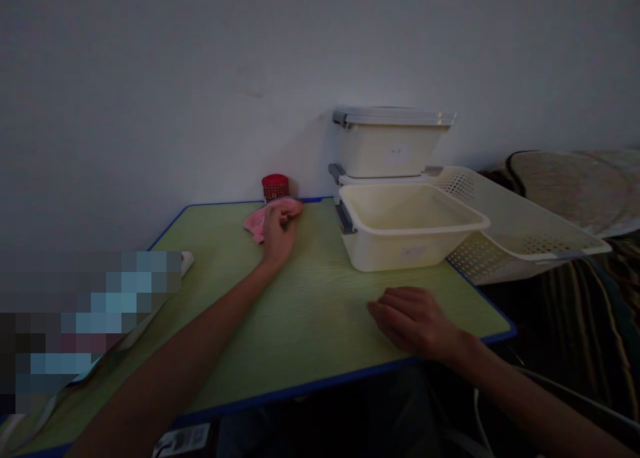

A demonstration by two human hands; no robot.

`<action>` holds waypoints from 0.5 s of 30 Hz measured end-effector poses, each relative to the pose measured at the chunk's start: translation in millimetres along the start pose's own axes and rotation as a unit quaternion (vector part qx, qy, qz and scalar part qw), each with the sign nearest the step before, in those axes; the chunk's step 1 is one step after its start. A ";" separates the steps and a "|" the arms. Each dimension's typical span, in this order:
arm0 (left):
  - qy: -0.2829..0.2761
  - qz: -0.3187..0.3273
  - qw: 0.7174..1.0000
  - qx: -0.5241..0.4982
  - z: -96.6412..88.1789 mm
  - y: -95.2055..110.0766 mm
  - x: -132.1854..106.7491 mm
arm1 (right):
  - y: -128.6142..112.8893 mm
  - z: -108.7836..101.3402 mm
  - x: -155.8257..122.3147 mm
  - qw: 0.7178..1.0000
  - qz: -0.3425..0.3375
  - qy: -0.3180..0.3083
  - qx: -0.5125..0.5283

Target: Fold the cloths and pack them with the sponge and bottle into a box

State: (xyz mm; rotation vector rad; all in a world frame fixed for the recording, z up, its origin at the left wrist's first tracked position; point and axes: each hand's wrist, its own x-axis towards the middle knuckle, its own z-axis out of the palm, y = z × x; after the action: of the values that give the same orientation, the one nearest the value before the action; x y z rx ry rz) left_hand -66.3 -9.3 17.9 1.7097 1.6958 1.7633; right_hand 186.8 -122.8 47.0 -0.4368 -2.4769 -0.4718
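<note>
Toward the far edge of the green table [310,325], my left hand [279,228] is closed on a crumpled pink cloth [256,221], its fingers curled. A small dark patch shows by the fingertips, too unclear to name. Just behind the cloth stands a small red-lidded container [275,186] with a woven-looking side. My right hand [413,318] rests near the table's front right edge, its fingers curled into a loose fist with nothing visible in them. It lies in front of an open cream plastic bin [400,251], apart from it.
Behind the open bin, a lidded box [390,148] is stacked on another against the wall. A white perforated basket [525,231] juts past the table's right side. A blurred-out item lies at the left. White cables hang at the lower right, near striped fabric [590,311].
</note>
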 end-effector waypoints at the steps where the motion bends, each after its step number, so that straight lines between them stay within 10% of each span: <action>1: 0.001 -0.003 1.000 0.023 -3.3 -4.5 4.2 | -1.3 7.4 9.8 1.000 0.003 -0.025 0.003; 7: -0.064 -0.035 0.984 0.165 -13.4 -30.0 9.0 | -0.2 54.9 70.4 0.966 0.130 -0.214 0.069; 15: -0.184 -0.028 0.941 0.284 -13.6 -31.3 6.3 | 13.6 111.6 103.1 0.947 0.226 -0.200 0.113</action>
State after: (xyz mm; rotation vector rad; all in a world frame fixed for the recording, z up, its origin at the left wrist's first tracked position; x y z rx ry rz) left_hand -96.1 -1.6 1.9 2.0063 2.1611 0.8803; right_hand 58.7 -42.9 24.8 -1.0593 -2.6456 0.1008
